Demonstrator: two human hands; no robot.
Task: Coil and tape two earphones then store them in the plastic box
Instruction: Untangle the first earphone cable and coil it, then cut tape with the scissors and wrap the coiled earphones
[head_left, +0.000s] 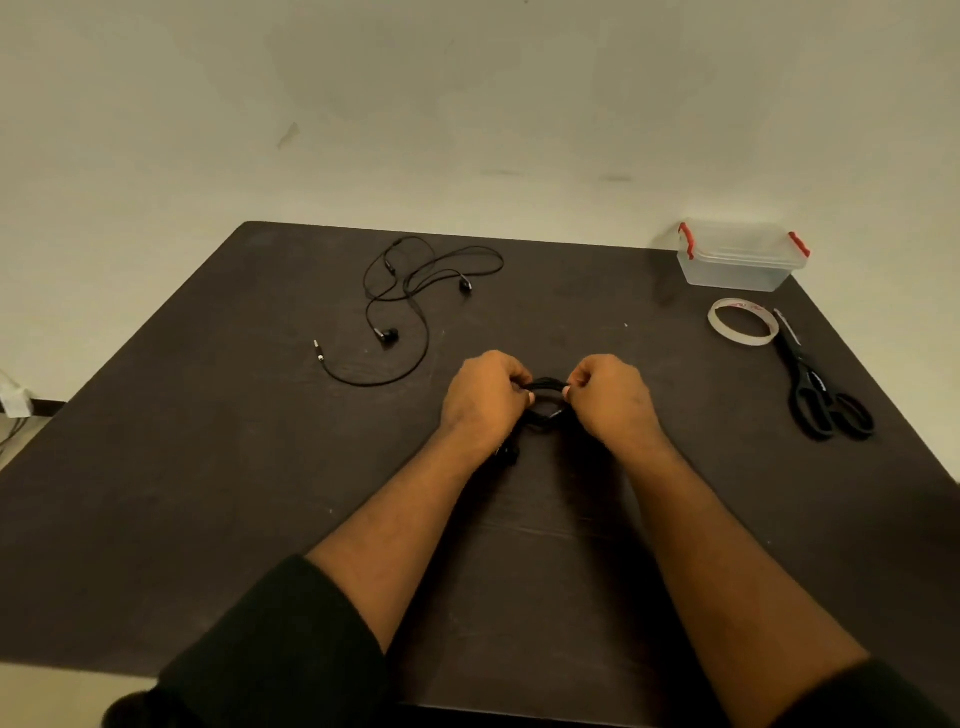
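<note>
I've got the first black wired earphone, wound into a small coil (544, 400), between both hands at mid-bench, just in front of me. My left hand (485, 397) has its fingers curled round the coil's left side; my right hand (610, 397) pinches the right side, fingers curled too. So both are closed on the cable, neither free. The loop runs left-right between my fists, its long axis roughly across my body. Some cable or an earbud seems to hang below my left wrist, but it's too dark to tell.

Next, I reckon, is tape. The white roll of adhesive tape (744, 322) lies flat, off to my right and further back, w/ the black-handled scissors (821, 395) just beside it, blades pointing away from me toward the roll, handles toward me. My right hand is clearly the nearer one for both, so the left should keep hold of the coil while the right lets go.

The clear plastic box w/ red clips (740, 254) sits at the far right corner, lid on, long axis left-right, beyond the tape.

The second black earphone, still loose and tangled (410, 306), sprawls far left of centre on the dark bench (208, 493), jack end nearest my left hand.
</note>
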